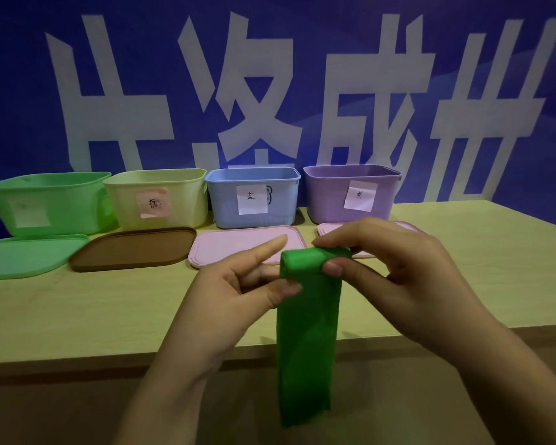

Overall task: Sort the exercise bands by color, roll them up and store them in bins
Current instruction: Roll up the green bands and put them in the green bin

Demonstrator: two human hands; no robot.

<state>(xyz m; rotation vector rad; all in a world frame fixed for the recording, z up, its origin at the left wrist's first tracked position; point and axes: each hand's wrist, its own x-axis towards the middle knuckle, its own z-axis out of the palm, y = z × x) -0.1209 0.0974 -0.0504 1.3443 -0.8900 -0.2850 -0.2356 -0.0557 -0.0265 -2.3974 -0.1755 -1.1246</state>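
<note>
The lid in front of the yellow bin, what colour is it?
Brown. The lid lies flat on the table, seen clearly in the head view.

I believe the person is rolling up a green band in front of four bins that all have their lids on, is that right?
Not quite: the head view shows the four bins open, their lids lying flat on the table before them. The green band is indeed being rolled.

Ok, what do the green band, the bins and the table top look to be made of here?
Green band: thin, matte, elastic-looking sheet, probably latex or rubber; it hangs limp and rolls tightly between the left hand and right hand.
Green bin and its three neighbours: moulded plastic, slightly translucent, with a soft sheen.
Table: pale wood-grain surface, likely laminate.
</note>
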